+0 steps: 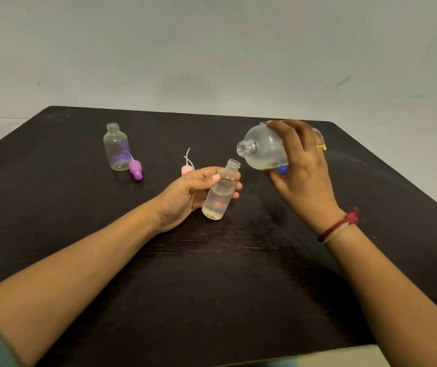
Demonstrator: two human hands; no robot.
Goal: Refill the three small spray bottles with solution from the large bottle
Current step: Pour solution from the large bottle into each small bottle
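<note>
- Dark table (79,207) bears everything.
- Large bottle (265,149) hangs above the table's right side; the right hand (302,165) grips it, fingers wrapped over its body; long axis near horizontal, open neck pointing left toward the held bottle's mouth, not touching.
- Left hand (185,197) curls round a small spray bottle (220,194) at centre; it is tilted, mouth up and rightward, roughly half full.
- Second small bottle (117,149) stands upright, uncapped, far left; purple spray cap (136,169) lies just beside its base; pink spray cap (187,169) lies behind the left hand.
</note>
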